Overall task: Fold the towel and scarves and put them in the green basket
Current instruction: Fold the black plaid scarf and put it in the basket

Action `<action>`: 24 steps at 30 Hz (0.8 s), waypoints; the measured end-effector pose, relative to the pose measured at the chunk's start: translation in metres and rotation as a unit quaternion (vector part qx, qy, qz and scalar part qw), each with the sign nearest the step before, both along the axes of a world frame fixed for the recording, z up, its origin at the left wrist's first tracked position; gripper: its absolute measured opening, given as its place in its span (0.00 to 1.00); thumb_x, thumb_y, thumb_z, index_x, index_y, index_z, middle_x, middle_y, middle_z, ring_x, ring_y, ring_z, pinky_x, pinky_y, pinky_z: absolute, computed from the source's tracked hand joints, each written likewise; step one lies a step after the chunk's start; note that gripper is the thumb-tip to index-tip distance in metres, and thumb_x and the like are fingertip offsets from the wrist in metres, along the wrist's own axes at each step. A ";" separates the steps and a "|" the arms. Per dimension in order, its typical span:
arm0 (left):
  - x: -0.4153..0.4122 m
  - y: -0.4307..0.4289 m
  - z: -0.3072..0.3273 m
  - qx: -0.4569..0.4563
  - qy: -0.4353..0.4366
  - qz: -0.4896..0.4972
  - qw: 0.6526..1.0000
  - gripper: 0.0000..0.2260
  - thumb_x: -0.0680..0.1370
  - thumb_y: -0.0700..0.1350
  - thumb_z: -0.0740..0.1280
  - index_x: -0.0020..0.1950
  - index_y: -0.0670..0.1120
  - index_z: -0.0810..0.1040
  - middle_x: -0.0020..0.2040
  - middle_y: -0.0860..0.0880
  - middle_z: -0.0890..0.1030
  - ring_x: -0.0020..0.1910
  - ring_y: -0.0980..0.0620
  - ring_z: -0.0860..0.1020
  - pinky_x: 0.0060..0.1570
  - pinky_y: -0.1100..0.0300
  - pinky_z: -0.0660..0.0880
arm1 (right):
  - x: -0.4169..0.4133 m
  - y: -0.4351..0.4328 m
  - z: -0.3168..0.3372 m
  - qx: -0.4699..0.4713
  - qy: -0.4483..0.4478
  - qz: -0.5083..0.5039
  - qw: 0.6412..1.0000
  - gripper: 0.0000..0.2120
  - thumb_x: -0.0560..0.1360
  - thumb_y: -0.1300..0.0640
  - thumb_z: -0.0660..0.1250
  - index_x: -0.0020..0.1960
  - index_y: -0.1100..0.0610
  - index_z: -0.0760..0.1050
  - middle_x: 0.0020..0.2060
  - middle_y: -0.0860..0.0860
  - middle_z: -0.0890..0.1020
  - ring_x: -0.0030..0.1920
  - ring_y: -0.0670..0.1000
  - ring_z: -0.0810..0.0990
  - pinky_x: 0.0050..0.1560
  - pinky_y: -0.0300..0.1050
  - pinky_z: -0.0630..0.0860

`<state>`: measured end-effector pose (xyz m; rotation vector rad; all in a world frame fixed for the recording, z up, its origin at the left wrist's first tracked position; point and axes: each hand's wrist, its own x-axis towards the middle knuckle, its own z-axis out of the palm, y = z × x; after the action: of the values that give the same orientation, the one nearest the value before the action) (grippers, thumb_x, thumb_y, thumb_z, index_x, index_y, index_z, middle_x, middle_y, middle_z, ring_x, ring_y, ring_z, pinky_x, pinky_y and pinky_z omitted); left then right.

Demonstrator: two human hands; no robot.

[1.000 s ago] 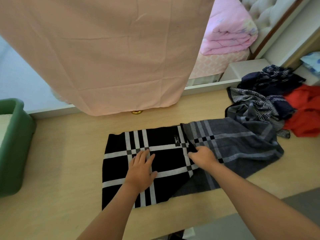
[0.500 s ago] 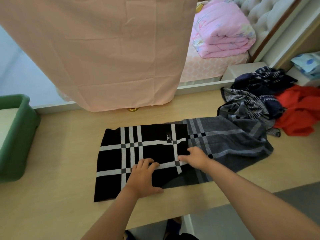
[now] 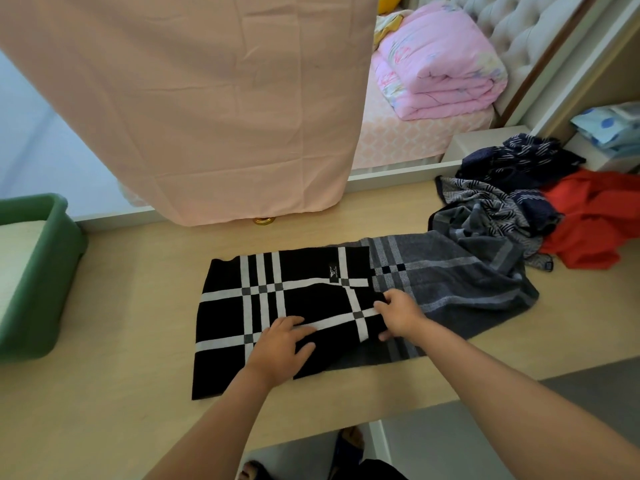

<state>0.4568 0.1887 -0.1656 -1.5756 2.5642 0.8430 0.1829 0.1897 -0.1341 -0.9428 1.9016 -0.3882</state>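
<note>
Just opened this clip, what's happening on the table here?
A person is folding a black-and-white plaid scarf on the wooden table. The left hand presses flat on the black folded part, while the right hand grips the fold's edge, beside the exposed grey side. A heap of navy patterned scarves and a red cloth lies unfolded at the right. The green basket at the left edge holds a pale item.

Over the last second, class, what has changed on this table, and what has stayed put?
The left hand slid across the scarf toward its near edge, still pressing flat. The right hand moved down the black layer's right edge and now grips it, skewing the stripes there. The basket and the pile of other cloths stayed put.
</note>
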 end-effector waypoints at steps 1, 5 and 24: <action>0.000 0.000 -0.001 -0.005 -0.006 -0.007 1.000 0.19 0.80 0.57 0.62 0.71 0.58 0.72 0.72 0.55 0.68 0.72 0.54 0.62 0.71 0.53 0.64 | -0.001 0.001 -0.001 0.008 0.071 0.041 0.997 0.07 0.82 0.52 0.61 0.55 0.56 0.72 0.49 0.54 0.81 0.39 0.56 0.85 0.40 0.52 0.82; -0.004 -0.006 -0.003 -0.006 -0.026 -0.042 0.999 0.17 0.79 0.52 0.65 0.68 0.56 0.75 0.67 0.54 0.71 0.67 0.53 0.67 0.66 0.56 0.68 | 0.001 0.003 -0.005 0.051 0.289 0.159 0.943 0.14 0.80 0.53 0.62 0.63 0.57 0.68 0.53 0.55 0.80 0.51 0.56 0.80 0.43 0.48 0.75; 0.017 -0.112 -0.017 -0.013 -0.204 0.049 0.978 0.29 0.83 0.59 0.51 0.80 0.57 0.42 0.81 0.49 0.43 0.79 0.44 0.43 0.75 0.42 0.54 | -0.008 -0.138 -0.028 -0.063 0.415 0.320 0.849 0.16 0.83 0.49 0.59 0.65 0.57 0.69 0.59 0.56 0.69 0.48 0.55 0.77 0.38 0.49 0.72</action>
<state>0.4743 0.0765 -0.1829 -1.6840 2.2326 0.4313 0.1749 0.0512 -0.1620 -1.9793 2.1282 0.3750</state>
